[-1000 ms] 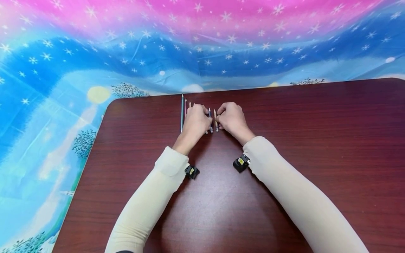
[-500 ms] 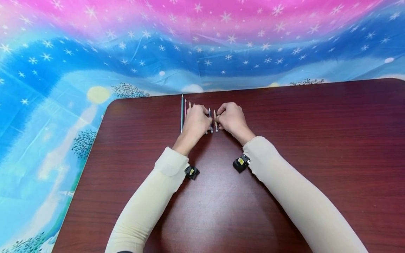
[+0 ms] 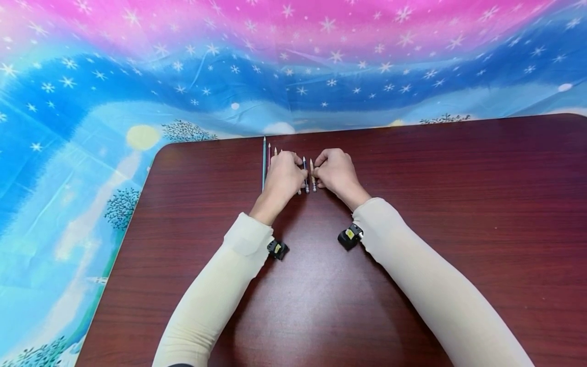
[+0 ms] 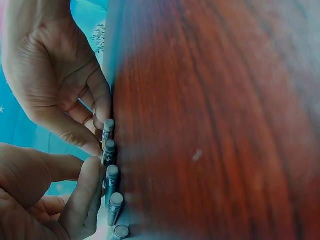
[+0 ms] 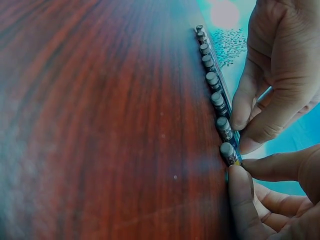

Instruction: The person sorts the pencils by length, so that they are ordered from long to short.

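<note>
Several pencils lie side by side in a row near the table's far edge, their eraser ends toward me. My left hand (image 3: 285, 176) covers the middle of the row and pinches a dark blue pencil (image 3: 305, 184) between thumb and finger. At the right end lies a short tan pencil (image 3: 314, 178), which my right hand (image 3: 338, 171) holds by its side with thumb and forefinger. A long teal pencil (image 3: 264, 165) and a dark pink pencil (image 3: 269, 152) stick out left of the left hand. Eraser ends (image 5: 212, 79) line up in the right wrist view.
The dark red wooden table (image 3: 312, 285) spreads out around both arms. Behind it hangs a pink and blue snowflake cloth (image 3: 293, 66), which also drops along the left side. A small black camera sits at each wrist, the left camera (image 3: 277, 250) above the table.
</note>
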### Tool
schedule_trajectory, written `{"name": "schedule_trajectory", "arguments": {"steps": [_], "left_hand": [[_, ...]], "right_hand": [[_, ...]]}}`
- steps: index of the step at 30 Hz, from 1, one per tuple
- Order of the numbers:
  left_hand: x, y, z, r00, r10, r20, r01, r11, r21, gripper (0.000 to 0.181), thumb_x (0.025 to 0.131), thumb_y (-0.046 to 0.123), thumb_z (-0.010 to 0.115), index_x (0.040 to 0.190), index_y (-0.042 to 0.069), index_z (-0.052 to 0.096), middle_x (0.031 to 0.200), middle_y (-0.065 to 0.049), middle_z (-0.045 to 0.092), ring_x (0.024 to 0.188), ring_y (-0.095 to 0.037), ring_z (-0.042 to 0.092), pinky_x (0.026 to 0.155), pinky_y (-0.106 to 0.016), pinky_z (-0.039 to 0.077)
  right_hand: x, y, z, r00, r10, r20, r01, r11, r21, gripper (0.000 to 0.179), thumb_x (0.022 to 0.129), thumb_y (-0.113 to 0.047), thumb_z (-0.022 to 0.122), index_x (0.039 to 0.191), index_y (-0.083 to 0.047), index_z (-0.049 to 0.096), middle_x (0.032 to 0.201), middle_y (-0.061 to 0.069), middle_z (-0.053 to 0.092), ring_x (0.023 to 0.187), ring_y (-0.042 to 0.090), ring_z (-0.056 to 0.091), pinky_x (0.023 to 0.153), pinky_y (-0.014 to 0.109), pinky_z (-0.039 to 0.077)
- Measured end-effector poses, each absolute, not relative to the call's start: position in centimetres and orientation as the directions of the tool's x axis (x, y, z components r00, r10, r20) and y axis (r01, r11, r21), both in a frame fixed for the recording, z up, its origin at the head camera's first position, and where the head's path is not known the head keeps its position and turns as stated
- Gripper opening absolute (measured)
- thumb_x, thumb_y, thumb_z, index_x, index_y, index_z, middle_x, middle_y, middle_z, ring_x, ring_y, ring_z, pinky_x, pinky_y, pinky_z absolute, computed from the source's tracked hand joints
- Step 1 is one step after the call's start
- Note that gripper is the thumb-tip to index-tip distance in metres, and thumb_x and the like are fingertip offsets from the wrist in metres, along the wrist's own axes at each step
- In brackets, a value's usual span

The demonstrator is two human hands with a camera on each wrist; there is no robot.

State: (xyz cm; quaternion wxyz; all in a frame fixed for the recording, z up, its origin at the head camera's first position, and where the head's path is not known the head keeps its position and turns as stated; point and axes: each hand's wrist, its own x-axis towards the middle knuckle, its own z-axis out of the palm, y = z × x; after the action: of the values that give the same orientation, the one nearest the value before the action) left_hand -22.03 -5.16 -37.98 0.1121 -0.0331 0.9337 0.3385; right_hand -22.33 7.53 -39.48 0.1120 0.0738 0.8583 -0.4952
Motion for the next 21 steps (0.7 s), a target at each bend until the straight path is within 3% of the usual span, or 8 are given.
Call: {"name": "schedule_trajectory", "arguments": {"steps": [21], "left_hand": [[-22.1, -5.04, -37.94, -0.967, 0.02, -0.256, -0.149, 0.768, 0.623, 0.024, 0.094, 0.015, 0.066, 0.117, 0.005, 0.067, 0.091, -0.006, 0.073, 0.067, -0.011, 0.071, 0.064, -0.026, 0.057]], "right_hand": [[-22.3, 7.74, -39.34, -0.963, 0.002, -0.27, 0.238, 0.478, -0.845, 0.012, 0.086, -0.002, 0.069, 0.096, 0.002, 0.065, 0.083, 0.015, 0.067, 0.051, 0.014, 0.064, 0.053, 0.028, 0.058]]}}
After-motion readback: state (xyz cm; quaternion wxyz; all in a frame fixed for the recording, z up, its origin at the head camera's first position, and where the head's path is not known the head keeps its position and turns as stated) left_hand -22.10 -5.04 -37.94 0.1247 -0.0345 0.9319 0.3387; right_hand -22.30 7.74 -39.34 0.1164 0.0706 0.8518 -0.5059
